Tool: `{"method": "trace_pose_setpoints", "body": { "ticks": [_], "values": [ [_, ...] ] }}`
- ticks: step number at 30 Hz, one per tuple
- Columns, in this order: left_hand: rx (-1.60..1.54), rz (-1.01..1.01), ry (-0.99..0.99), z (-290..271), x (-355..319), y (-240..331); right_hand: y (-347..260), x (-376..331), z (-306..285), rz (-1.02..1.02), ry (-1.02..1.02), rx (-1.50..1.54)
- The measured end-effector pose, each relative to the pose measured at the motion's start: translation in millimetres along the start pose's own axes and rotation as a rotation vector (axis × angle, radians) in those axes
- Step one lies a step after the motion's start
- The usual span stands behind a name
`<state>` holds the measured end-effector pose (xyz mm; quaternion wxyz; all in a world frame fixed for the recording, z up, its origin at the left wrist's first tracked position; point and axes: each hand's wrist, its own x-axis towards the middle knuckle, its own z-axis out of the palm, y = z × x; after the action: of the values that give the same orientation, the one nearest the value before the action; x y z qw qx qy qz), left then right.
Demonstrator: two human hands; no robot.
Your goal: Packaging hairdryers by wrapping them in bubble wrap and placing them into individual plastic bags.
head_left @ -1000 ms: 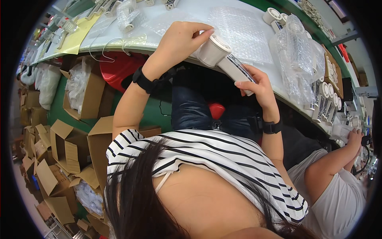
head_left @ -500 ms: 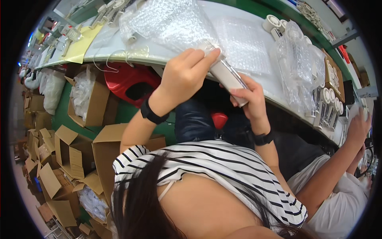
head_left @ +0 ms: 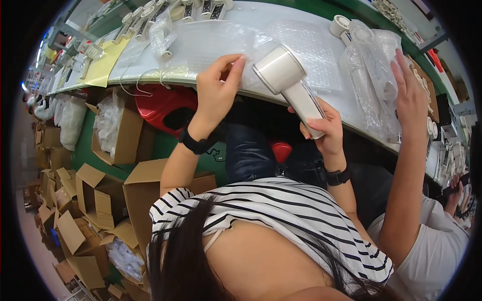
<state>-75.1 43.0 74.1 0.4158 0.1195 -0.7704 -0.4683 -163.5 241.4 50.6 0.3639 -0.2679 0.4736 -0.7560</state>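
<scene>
A white handheld device with a thick drum-shaped head [head_left: 281,69] and a flat, silver-edged handle is gripped by my right hand [head_left: 329,125]. My fingers wrap the lower end of its handle, and the head points up and left above the table edge. To its left, my left hand [head_left: 219,83] is raised with thumb and forefinger pinched together. Whether anything thin sits in that pinch is too small to tell. Behind my left hand, clear bubble wrap [head_left: 208,42] lies on the white table. More bubble wrap [head_left: 301,52] is spread behind the device.
Similar devices [head_left: 188,11] stand along the table's back. A bubble-wrapped one [head_left: 161,37] lies at left near a yellow sheet [head_left: 105,62]. At right, a co-worker's arm [head_left: 411,115] reaches over wrapped devices [head_left: 364,75]. A red stool [head_left: 163,108] and open cartons [head_left: 95,198] occupy the left floor.
My left hand has come away from the device's head and moved left. The head is now uncovered and turned toward me. Bubble wrap dropped flat; the co-worker's arm reached in.
</scene>
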Motion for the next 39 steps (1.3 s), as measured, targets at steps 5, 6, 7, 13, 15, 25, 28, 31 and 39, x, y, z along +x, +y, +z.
{"method": "trace_pose_setpoints", "body": {
  "ticks": [5, 6, 7, 13, 15, 25, 28, 31, 39],
  "values": [
    [-0.152, -0.093, -0.155, 2, 16, -3, 4, 2, 10, -0.057, -0.015, 0.057],
    [-0.178, -0.065, -0.176, 3, 18, -5, 5, 3, 12, -0.055, -0.007, 0.075],
    [-0.177, -0.064, -0.177, 4, 20, -7, 6, 4, 11, -0.056, -0.007, 0.075],
    [-0.205, -0.259, -0.263, 6, 24, -19, 4, 8, 4, 0.201, 0.068, -0.056],
    [-0.155, -0.262, -0.286, 7, 24, -21, 1, 10, 4, 0.250, 0.070, -0.104],
    [0.333, 0.652, -0.193, 29, -7, -3, -4, 20, 19, 0.095, 0.127, -0.352],
    [0.320, 0.633, -0.185, 24, -12, 4, 1, 21, 22, 0.049, 0.093, -0.227],
    [0.284, 0.588, -0.180, 13, -10, 10, 4, 23, 19, 0.004, 0.049, -0.067],
    [-0.969, -0.289, 0.029, 8, 5, 5, -2, 22, 27, 0.013, -0.113, -0.006]
  ]
}}
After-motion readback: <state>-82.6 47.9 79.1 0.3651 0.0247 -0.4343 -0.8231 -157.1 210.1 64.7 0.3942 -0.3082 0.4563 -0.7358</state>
